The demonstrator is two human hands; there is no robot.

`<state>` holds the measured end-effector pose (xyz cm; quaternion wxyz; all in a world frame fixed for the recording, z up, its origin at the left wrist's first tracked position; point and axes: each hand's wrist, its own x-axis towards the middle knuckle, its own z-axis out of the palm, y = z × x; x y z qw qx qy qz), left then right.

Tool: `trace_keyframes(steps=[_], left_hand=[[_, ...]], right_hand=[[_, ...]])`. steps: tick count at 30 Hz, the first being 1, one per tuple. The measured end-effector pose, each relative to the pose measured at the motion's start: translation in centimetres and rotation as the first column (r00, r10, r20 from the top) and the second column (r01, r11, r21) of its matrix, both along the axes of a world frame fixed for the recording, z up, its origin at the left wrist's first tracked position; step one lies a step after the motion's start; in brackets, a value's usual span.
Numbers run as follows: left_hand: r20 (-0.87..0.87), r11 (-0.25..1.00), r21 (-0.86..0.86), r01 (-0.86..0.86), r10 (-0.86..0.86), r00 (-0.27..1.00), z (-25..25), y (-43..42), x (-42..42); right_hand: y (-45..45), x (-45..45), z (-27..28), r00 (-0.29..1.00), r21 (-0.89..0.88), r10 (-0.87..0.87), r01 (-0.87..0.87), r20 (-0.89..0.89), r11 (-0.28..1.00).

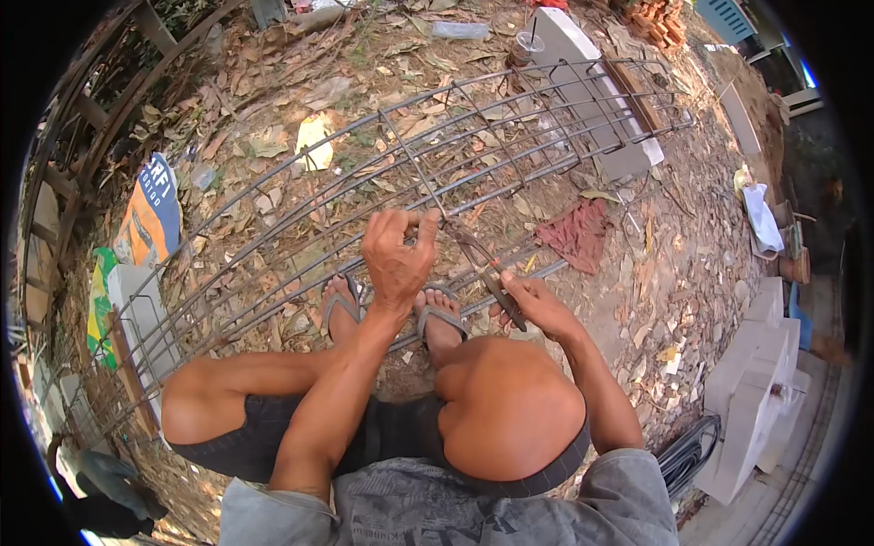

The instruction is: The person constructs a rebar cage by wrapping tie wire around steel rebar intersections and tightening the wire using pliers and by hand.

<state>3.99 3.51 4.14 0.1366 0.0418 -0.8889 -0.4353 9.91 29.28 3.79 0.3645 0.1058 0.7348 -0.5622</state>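
A long cage of steel bars point(382, 178) with crosswise stirrups lies in front of me, over my sandalled feet. My right hand point(532, 305) is wrapped round the handles of dark metal pliers point(480, 257), whose jaws meet a bar of the cage near its middle. Just left of the jaws, my left hand point(399, 252) has its thumb and fingers pinched together at the bar; whatever is between the fingertips is too small to make out. A dark red cloth point(577, 237) lies on the ground to the right of the pliers.
Concrete blocks point(583, 86) prop the cage at the upper right and at the left point(137, 300). Concrete pieces point(751, 391) and coiled black cable point(687, 455) sit at lower right. Printed sacks point(150, 218) lie at left, bricks point(657, 20) at the top.
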Motion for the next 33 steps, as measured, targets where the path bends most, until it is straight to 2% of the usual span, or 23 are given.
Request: trace_keyframes(steps=[1,3,4,6,7,9,10,13,14,15,16,18,19,21,23,24,26,27,28,31,32,33], left_hand=[[0.210,0.994,0.098,0.053,-0.072,0.975,-0.1,0.7,1.0],[0.561,0.949,0.306,0.080,-0.248,0.790,-0.5,2.4,2.3],[0.496,0.879,0.472,0.065,-0.326,0.805,-2.4,3.5,2.7],[0.331,0.655,0.753,0.053,-0.448,0.831,-7.1,6.0,3.0],[0.366,0.506,0.856,-0.109,-0.445,0.817,-7.1,7.1,2.8],[0.425,0.131,0.901,-0.413,-0.458,0.781,-6.8,9.8,1.3],[0.480,0.025,0.859,-0.511,-0.386,0.788,-6.0,10.9,0.5],[0.536,-0.016,0.815,-0.579,-0.355,0.766,-5.5,11.6,0.4],[0.543,-0.026,0.814,-0.580,-0.320,0.776,-5.6,11.7,0.1],[0.551,-0.035,0.811,-0.584,-0.289,0.783,-5.7,11.9,0.0],[0.554,-0.042,0.810,-0.584,-0.270,0.788,-5.7,12.3,-0.2],[0.610,-0.025,0.778,-0.628,-0.207,0.764,-5.0,13.4,-0.5],[0.619,-0.035,0.763,-0.646,-0.249,0.745,-5.1,13.3,-0.6],[0.635,-0.062,0.729,-0.682,-0.310,0.708,-6.0,12.5,-0.6],[0.642,0.057,0.744,-0.666,-0.337,0.689,-5.0,11.7,-0.5],[0.649,0.115,0.746,-0.656,-0.342,0.679,-4.5,11.0,-0.3],[0.572,0.121,0.807,-0.579,-0.404,0.713,-4.3,9.4,1.0],[0.532,0.123,0.834,-0.537,-0.436,0.726,-4.3,8.7,1.4],[0.509,0.069,0.841,-0.537,-0.438,0.741,-4.9,8.6,1.3],[0.458,-0.069,0.822,-0.565,-0.511,0.728,-3.9,9.3,0.5],[0.404,-0.099,0.858,-0.504,-0.475,0.781,-6.0,9.8,0.2],[0.430,-0.086,0.856,-0.509,-0.429,0.795,-6.1,10.2,0.0]], right_hand=[[0.2,0.0,-0.4,0.999,0.050,0.023,-0.021,-0.039,0.998],[0.2,0.2,-1.0,1.000,-0.027,-0.003,0.004,0.015,1.000],[0.2,0.2,-1.3,0.999,-0.064,-0.011,0.014,0.039,0.998],[0.3,0.2,-2.5,0.965,-0.277,-0.089,0.158,0.246,0.948],[0.3,0.7,-3.2,0.927,-0.364,-0.112,0.249,0.358,0.897],[-0.4,1.4,-4.4,0.913,-0.421,-0.168,0.328,0.373,0.846],[-0.7,1.4,-4.3,0.906,-0.449,-0.196,0.363,0.376,0.817],[-0.1,0.5,-1.4,0.989,-0.172,-0.126,0.111,-0.079,0.979],[-0.2,0.7,-0.7,0.932,0.076,0.023,0.005,-0.361,0.997],[-0.3,1.4,-0.1,0.795,0.343,0.226,-0.024,-0.563,0.939],[-0.2,2.1,0.6,0.603,0.590,0.454,0.035,-0.656,0.807],[-2.4,3.2,1.2,0.716,0.738,0.456,0.122,-0.529,0.664],[-3.4,3.3,1.3,0.770,0.800,0.436,0.156,-0.466,0.580],[-2.9,3.2,-0.9,0.780,0.766,0.383,0.183,-0.495,0.616],[-2.7,2.9,-1.9,0.821,0.740,0.328,0.160,-0.468,0.654],[-1.9,2.4,-2.1,0.794,0.721,0.368,0.123,-0.483,0.682],[-0.6,0.8,-1.0,0.956,0.307,0.183,-0.108,-0.227,0.946],[0.0,0.3,-0.6,0.987,0.035,0.147,-0.146,-0.058,0.989],[0.6,0.3,-2.4,0.978,-0.283,0.091,-0.035,0.188,0.959],[1.4,-0.3,-5.6,0.912,-0.541,0.186,0.045,0.365,0.840],[1.8,-1.1,-6.0,0.928,-0.443,0.243,-0.098,0.284,0.891],[1.8,-1.4,-5.1,0.975,-0.190,0.224,-0.220,-0.001,0.957]])
